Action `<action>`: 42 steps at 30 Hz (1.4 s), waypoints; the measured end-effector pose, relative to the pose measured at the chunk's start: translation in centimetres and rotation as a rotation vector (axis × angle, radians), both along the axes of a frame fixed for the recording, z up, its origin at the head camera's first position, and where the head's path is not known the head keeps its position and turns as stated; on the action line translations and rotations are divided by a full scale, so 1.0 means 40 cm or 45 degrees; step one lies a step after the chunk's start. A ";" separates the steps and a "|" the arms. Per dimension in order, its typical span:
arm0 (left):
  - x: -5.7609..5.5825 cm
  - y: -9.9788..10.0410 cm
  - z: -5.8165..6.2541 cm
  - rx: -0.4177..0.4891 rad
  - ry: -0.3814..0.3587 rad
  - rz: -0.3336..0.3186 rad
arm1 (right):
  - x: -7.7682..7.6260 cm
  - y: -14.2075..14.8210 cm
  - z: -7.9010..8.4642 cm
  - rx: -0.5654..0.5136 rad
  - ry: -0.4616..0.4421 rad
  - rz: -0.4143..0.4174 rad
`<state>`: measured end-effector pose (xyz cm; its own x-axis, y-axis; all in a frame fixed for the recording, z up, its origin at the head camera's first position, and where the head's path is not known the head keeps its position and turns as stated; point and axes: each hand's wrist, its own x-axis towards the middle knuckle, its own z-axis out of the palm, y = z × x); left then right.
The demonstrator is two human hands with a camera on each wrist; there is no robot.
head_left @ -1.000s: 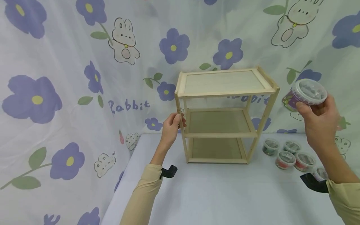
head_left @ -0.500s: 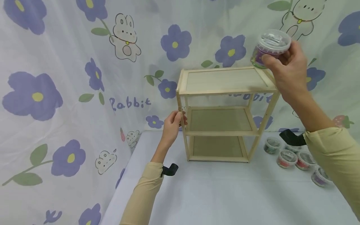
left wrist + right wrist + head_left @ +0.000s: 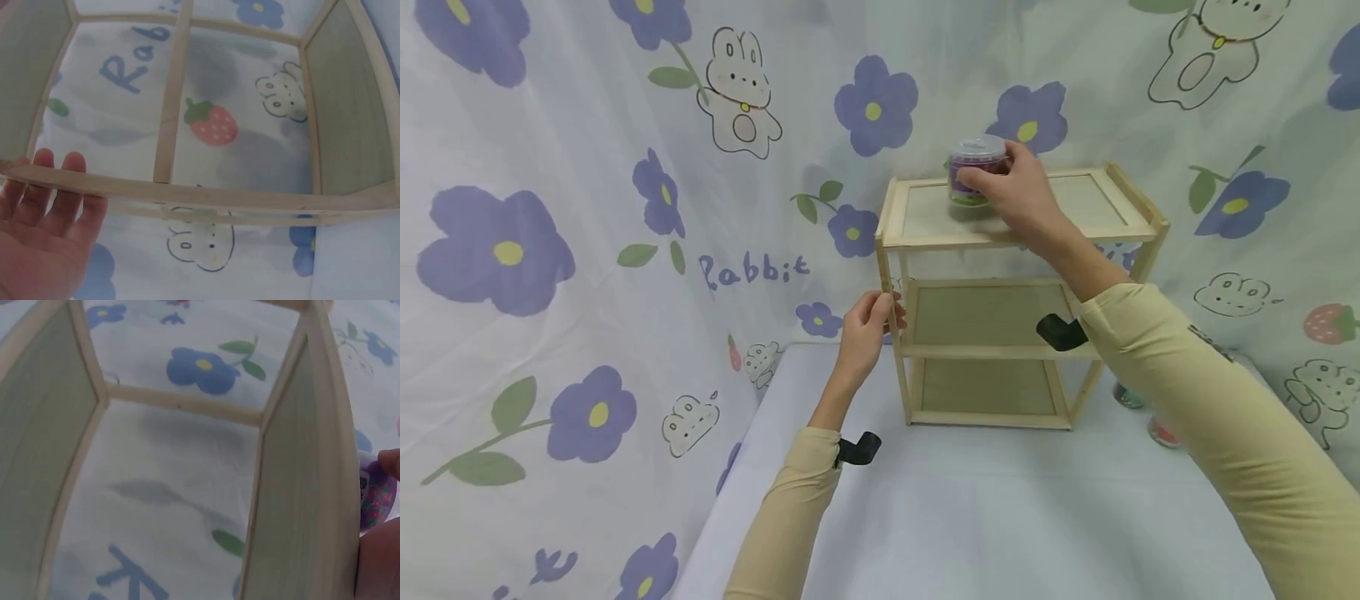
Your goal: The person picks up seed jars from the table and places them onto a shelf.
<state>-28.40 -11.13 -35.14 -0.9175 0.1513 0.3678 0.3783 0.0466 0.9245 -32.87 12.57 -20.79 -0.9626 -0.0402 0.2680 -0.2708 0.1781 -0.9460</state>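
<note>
A three-tier wooden rack [image 3: 992, 352] stands on the white table. My left hand [image 3: 861, 333] grips its left front post below the top tier. In the left wrist view, the fingertips [image 3: 74, 162] show past the wooden bar. My right hand [image 3: 1028, 198] holds a lidded clear plastic tub [image 3: 976, 158] with a purple label, thumb at the front. The tub is upright, its base close over the left-middle of the top panel [image 3: 925, 212]. In the right wrist view, the tub's flowered purple label [image 3: 377, 500] appears at the right edge, partly hidden by the rack.
To the right of the rack, a green-toned tub [image 3: 1127, 396] and a red one [image 3: 1163, 432] peek out beside the right sleeve [image 3: 1217, 425], which hides other tubs. A curtain [image 3: 820, 75] printed with flowers and rabbits hangs behind. Raised rails edge the rack's top tier.
My right hand has carried the purple-labelled tub leftward from the right side, up over the rack's edge, then down to its top tier. My left hand keeps its grip on the post.
</note>
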 end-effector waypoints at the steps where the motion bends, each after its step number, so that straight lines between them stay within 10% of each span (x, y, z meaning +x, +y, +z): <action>1: 0.000 0.002 0.000 -0.002 -0.002 0.001 | -0.003 -0.015 0.001 0.018 -0.029 0.008; 24: 0.006 -0.001 -0.011 -0.017 0.022 0.016 | -0.018 -0.110 -0.026 0.474 0.077 -0.006; 42: 0.000 -0.018 -0.016 -0.034 0.031 0.063 | 0.065 0.035 -0.015 0.618 -0.109 0.095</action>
<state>-28.41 -11.86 -35.78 -0.9150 0.1160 0.3864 0.3971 0.0900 0.9133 -30.26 13.99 -21.38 -0.9700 -0.2103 0.1217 -0.2248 0.5866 -0.7781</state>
